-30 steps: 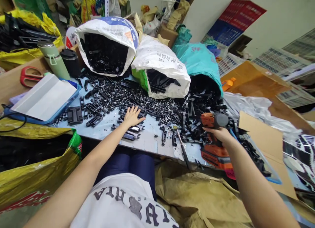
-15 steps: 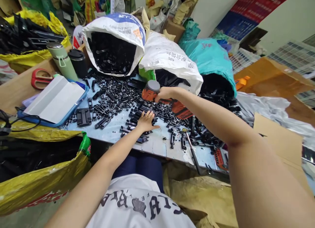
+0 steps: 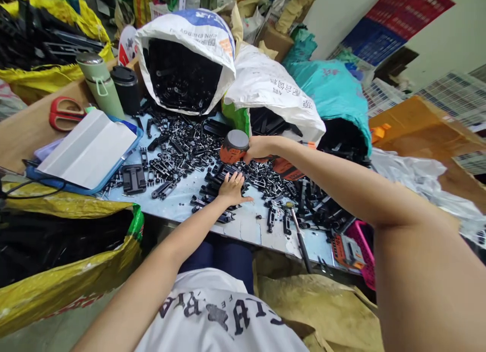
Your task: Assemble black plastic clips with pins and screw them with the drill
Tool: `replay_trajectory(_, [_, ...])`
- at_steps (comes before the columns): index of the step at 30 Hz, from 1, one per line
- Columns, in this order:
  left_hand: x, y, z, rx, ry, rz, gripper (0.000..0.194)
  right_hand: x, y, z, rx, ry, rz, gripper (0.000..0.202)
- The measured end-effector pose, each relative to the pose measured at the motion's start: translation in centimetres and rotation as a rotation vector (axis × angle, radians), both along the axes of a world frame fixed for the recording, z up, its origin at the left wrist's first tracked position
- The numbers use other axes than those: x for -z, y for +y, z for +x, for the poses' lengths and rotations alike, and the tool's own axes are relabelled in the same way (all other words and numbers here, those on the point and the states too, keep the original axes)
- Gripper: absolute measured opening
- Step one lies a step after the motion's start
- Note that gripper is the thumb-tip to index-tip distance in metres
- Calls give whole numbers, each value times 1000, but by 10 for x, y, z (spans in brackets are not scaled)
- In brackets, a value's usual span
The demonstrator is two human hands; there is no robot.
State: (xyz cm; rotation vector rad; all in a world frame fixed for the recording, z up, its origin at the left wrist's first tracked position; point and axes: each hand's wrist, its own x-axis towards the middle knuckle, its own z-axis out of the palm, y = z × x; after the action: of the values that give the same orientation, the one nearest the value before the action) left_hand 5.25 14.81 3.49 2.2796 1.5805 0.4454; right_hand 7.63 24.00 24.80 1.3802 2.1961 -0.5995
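My right hand (image 3: 261, 147) is wrapped round the grip of an orange and black cordless drill (image 3: 233, 148), whose round dark rear end faces me. The drill is held over a row of black plastic parts (image 3: 214, 186); its tip is hidden. My left hand (image 3: 232, 189) lies flat on that row, fingers stretched out and thumb pointing right, with a ring on one finger. A heap of small black pieces and screws (image 3: 182, 144) spreads behind and left of the row. Right of my left hand lie a few loose black parts (image 3: 271, 216) and a hammer-like tool with a dark handle (image 3: 301, 245).
White sacks (image 3: 190, 28) and a teal bag (image 3: 326, 88) of black parts lie at the back. A green flask (image 3: 102, 88), black cup (image 3: 127, 91), red scissors (image 3: 64, 114) and blue tray (image 3: 138, 134) stand left. An orange battery pack (image 3: 347, 251) sits by the front edge.
The view has shifted slightly, so most things sit a little farther right. My right hand keeps the drill over the row, its angle slightly changed. My left hand stays on the parts.
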Motion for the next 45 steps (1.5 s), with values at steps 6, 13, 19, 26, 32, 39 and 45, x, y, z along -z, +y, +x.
replay_trajectory(6, [-7, 0, 0, -6, -7, -8, 89, 2, -19, -11, -83, -163, -1, 18])
replay_trajectory(13, [-13, -50, -12, -89, -36, -28, 101, -12, -53, -10, -91, -151, 45, 18])
replay_trajectory(19, [-4, -77, -18, -41, -20, -33, 101, 0, -62, -21, -157, -177, -21, 12])
replay_trajectory(26, [-3, -77, -18, -53, -12, 99, 95, -11, -88, -17, -241, -134, 83, 21])
replay_trajectory(32, [1, -82, -15, -97, -28, 183, 91, -5, -105, -25, -364, -220, 29, 28])
replay_trajectory(39, [-4, -80, -18, -73, -64, 2, 90, -14, -125, -30, -451, -288, 162, 34])
replay_trajectory(45, [-6, -78, -20, -75, -83, -71, 92, -14, -141, -48, -434, -258, 44, 30])
